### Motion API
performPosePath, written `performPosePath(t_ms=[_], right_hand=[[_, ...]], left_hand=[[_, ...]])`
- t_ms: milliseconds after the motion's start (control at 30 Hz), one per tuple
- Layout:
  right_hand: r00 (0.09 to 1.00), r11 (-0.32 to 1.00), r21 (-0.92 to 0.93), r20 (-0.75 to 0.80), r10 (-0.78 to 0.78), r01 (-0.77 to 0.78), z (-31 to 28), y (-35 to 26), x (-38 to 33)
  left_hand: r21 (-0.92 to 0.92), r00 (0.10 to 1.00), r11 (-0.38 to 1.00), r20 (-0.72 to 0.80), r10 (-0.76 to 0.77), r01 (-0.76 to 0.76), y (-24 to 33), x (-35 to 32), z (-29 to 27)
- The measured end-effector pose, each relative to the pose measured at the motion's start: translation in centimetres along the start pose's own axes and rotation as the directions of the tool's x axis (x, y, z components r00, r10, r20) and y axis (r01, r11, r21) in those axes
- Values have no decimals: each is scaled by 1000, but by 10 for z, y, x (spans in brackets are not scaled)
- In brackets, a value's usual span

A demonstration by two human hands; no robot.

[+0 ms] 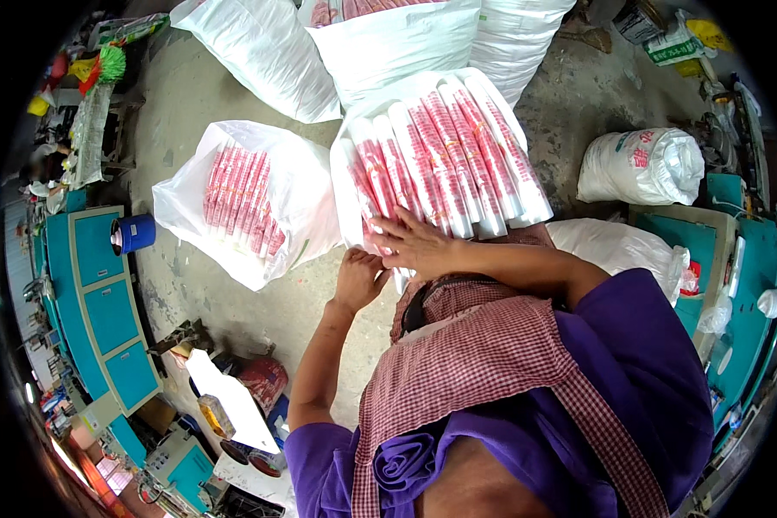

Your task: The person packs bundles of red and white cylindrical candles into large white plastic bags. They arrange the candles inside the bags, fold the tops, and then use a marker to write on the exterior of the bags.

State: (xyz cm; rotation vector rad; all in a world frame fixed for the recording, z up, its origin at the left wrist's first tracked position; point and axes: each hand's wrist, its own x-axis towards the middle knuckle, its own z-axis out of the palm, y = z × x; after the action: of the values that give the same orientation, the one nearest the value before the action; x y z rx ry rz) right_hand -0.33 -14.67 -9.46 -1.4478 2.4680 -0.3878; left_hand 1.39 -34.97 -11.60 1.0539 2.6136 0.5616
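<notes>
Long red-and-white printed rolls (440,147), several side by side in clear wrap, lie in an open white plastic sack (516,129) in front of me. My right hand (416,245) rests on the near left ends of these rolls, fingers stretched out and somewhat spread. Just to its left, my left hand (360,278) is closed at the sack's near left corner, thumb and fingers drawn together. What it pinches is hidden; the fingertips of both hands almost meet.
To the left stands another open white sack (306,211) with similar rolls (237,194). Large full white sacks (397,52) line the far side. A tied white sack (639,166) stands at right. Teal cabinets (104,242) with a blue bucket (133,234) are at left, and more teal equipment (747,285) at right.
</notes>
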Motion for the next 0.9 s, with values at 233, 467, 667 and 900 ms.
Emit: performPosePath(t_ms=[233,467,667,900], right_hand=[[989,985,160,-121,83,-63,-8,32,18],[713,800,406,-381,588,-442,-41,54,-85],[486,243,859,9,874,-452,-1,57,-183],[435,279,592,136,890,-756,-21,41,-140]], left_hand=[[104,974,982,183,135,-156,21,11,-43],[345,898,938,403,-180,33,47,15,13],[16,962,968,104,-251,251,39,27,51],[2,986,986,11,-167,167,58,25,95]])
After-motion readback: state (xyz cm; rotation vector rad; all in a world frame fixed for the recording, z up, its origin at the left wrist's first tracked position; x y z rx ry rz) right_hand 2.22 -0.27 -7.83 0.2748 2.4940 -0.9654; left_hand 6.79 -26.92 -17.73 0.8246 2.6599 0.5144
